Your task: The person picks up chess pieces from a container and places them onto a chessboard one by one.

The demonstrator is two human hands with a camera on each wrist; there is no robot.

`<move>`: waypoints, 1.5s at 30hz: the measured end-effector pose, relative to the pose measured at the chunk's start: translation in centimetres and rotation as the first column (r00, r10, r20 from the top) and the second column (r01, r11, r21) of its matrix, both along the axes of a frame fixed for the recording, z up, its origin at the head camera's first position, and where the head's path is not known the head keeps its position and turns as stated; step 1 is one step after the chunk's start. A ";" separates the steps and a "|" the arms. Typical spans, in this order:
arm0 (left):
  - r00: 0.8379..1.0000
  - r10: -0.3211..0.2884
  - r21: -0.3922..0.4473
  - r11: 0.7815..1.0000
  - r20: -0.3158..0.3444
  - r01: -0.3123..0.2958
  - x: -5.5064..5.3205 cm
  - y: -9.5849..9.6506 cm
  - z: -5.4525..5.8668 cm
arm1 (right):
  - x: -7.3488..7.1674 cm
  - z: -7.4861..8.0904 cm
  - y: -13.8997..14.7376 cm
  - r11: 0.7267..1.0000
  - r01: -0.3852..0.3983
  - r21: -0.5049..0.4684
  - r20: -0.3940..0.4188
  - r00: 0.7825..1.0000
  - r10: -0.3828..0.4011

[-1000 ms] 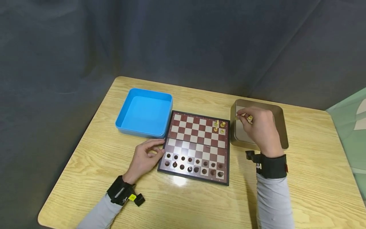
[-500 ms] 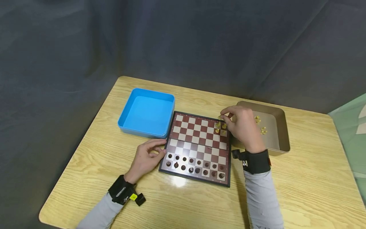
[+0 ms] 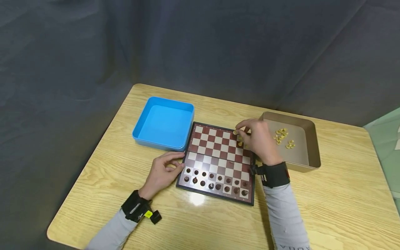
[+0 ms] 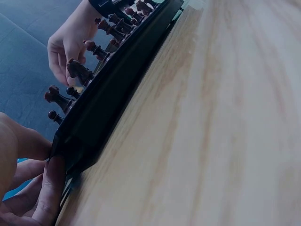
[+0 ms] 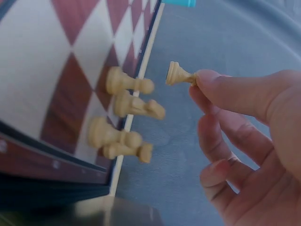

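A red-and-white chessboard [image 3: 212, 146] lies on the table. My left hand [image 3: 162, 170] holds its left edge, thumb and fingers at the dark rim near the corner in the left wrist view. Between thumb and index finger, my right hand [image 3: 260, 139] pinches a pale yellow chess piece [image 5: 178, 74] by its top, base toward the board; the fingertips cover its head. Several yellow pieces, among them a pawn [image 5: 124, 82], stand at the board's far right corner, close to the held piece. Two rows of dark chess pieces [image 3: 211, 186] stand along the near side.
A brownish metal tin [image 3: 314, 146], right of the board, holds several loose yellow chess pieces [image 3: 281, 136]. To the left, against the board's far corner, is an open blue box [image 3: 165, 126]. The wooden table [image 3: 340, 194] ends at a dark curtain [image 3: 218, 52].
My right hand has moved left from the tin to over the board's far right corner, carrying the yellow chess piece. The left hand has stayed at the board's edge.
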State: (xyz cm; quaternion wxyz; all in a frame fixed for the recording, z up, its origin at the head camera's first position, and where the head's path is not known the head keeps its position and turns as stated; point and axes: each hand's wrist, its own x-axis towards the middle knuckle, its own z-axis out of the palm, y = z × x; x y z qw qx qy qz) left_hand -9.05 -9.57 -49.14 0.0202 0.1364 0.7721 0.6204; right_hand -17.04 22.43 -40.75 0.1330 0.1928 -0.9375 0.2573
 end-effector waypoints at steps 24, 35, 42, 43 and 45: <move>1.000 0.009 -0.017 1.000 -0.012 -0.009 0.0 0.0 -0.1 | -0.2 -1.4 -0.3 1.000 0.007 -0.004 0.121 0.993 -0.006; 1.000 0.003 -0.012 1.000 -0.012 -0.003 -0.1 0.0 -0.1 | -0.2 -1.4 -0.3 1.000 0.006 -0.003 0.115 0.993 -0.005; 1.000 0.001 -0.013 1.000 -0.020 -0.002 -0.1 0.0 -0.1 | -0.2 -1.3 -0.3 1.000 -0.011 -0.003 0.117 0.993 0.011; 1.000 0.001 -0.011 1.000 -0.020 -0.001 -0.1 0.0 -0.1 | -0.2 -1.3 -0.3 1.000 -0.012 -0.004 0.118 0.993 0.013; 1.000 0.000 -0.010 1.000 -0.019 0.000 -0.1 0.0 -0.2 | -0.2 -1.2 -0.3 1.000 -0.010 0.001 0.122 0.993 0.010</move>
